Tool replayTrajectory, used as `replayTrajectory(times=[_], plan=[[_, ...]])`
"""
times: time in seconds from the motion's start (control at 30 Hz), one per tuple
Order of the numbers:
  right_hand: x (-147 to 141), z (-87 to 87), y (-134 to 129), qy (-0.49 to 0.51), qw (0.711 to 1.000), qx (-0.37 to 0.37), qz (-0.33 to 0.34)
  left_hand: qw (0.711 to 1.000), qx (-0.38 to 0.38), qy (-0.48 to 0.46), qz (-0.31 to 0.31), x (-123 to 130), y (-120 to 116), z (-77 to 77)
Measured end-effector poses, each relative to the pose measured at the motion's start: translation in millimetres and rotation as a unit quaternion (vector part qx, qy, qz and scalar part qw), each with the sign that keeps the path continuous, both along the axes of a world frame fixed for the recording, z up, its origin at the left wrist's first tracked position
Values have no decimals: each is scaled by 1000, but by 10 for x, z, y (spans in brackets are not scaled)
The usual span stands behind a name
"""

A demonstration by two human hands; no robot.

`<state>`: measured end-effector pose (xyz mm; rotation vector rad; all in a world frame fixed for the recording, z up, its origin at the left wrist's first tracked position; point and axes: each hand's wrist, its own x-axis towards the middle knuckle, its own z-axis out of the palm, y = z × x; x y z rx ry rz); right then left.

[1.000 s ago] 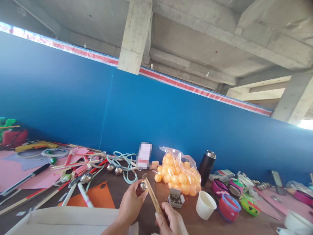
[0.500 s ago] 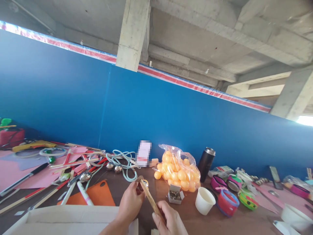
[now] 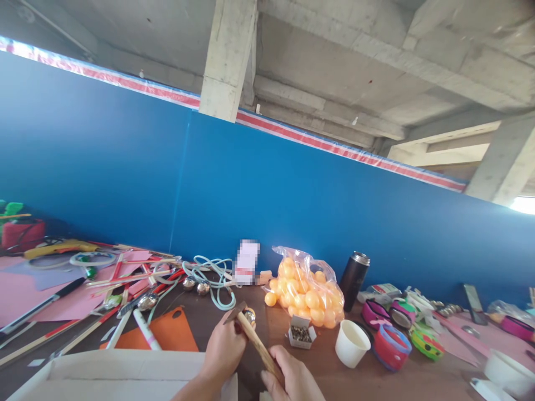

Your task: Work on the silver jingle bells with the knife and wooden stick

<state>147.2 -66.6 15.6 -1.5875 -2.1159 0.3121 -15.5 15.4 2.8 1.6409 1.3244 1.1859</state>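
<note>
My right hand [image 3: 292,374] is wrapped round the wooden handle of a hammer [image 3: 262,349]. The handle slants up and left, and its dark head lies right over the fingers of my left hand [image 3: 225,344]. Those fingers are closed at a shiny metal ball [image 3: 249,315], which shows just past the hammer. The hammer hides part of the fingertips and of the ball. Right of the hammer stands an open small box [image 3: 301,336] of little metal pieces. A white sheet or board [image 3: 125,367] lies by my left forearm.
Behind the box sits a clear bag of orange balls [image 3: 309,298]. A white paper cup [image 3: 351,344], a black bottle [image 3: 355,281] and colourful wristbands [image 3: 392,345] stand to the right. Left lie sticks, markers, an orange sheet [image 3: 175,331] and a pale blue cord [image 3: 219,289]. A blue partition [image 3: 267,195] rises behind.
The hammer's head has come slightly down and to the left, over my left fingers. My left hand has stayed nearly in place at the metal ball.
</note>
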Motion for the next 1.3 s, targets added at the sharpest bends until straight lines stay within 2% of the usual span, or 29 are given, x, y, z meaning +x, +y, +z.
replayTrajectory(times=[0.33, 0.67, 1.3], plan=[[-29, 84, -25, -11, 999, -41, -24, 996, -4, 90, -8, -28, -28, 61], [-23, 80, -38, -7, 999, -31, -34, 977, -10, 209, -47, -27, -89, 139], [-50, 147, -120, 17, 997, -36, -59, 962, -16, 266, -54, -50, -135, 175]])
